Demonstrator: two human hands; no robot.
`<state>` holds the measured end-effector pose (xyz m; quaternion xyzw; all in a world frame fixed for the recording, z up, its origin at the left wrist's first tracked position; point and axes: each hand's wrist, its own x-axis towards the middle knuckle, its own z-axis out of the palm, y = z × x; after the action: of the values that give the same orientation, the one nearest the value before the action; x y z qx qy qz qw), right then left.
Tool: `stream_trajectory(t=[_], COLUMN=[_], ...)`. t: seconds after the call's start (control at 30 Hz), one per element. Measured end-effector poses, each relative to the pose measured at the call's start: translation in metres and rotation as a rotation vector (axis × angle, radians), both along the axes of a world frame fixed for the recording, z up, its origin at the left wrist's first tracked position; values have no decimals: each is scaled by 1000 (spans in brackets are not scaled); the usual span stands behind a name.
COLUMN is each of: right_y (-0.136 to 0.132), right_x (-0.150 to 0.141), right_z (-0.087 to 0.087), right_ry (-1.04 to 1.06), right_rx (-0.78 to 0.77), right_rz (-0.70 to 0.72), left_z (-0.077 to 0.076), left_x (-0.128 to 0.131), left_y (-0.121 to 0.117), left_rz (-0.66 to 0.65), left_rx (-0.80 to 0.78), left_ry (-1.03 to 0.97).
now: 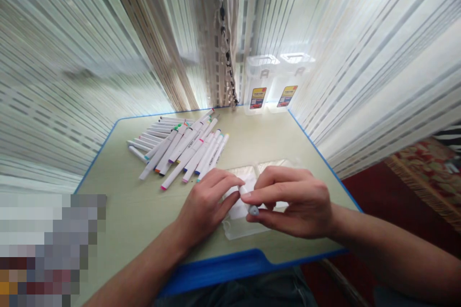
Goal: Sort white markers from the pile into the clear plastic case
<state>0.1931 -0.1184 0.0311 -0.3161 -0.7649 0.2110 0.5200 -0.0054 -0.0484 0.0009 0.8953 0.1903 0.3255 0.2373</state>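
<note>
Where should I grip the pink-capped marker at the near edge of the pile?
With the left hand, pinch the white barrel of the pink-capped marker just behind the pink end, coming from above on the near side. That end juts out of the pile, clear of its neighbours, so the fingers can close across the round barrel without touching them.

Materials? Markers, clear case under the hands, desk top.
The markers: glossy white plastic barrels, judging by the sheen, with coloured ends. The clear case: thin transparent plastic, its edges see-through. The desk top: probably matte laminate, flat pale green, no visible grain.
</note>
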Motion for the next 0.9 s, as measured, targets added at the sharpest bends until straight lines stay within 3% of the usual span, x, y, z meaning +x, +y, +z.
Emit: stream_trajectory(t=[0.23, 0.6, 0.77, 0.9], right_y=[-1, 0, 1, 1], right_x=[2, 6, 7, 6], right_z=[-1, -8, -7, -7], right_ry=[9, 204, 225, 268], right_rx=[15, -17, -24, -103], right_rz=[-35, -188, -252, -310], left_z=[-1, 0, 5, 13], left_x=[-2, -5, -7, -6], left_y=[0, 3, 4, 6], left_rz=[7, 81, 133, 203], left_rx=[-11, -58, -282, -573], left_ry=[-2, -37, -32, -137])
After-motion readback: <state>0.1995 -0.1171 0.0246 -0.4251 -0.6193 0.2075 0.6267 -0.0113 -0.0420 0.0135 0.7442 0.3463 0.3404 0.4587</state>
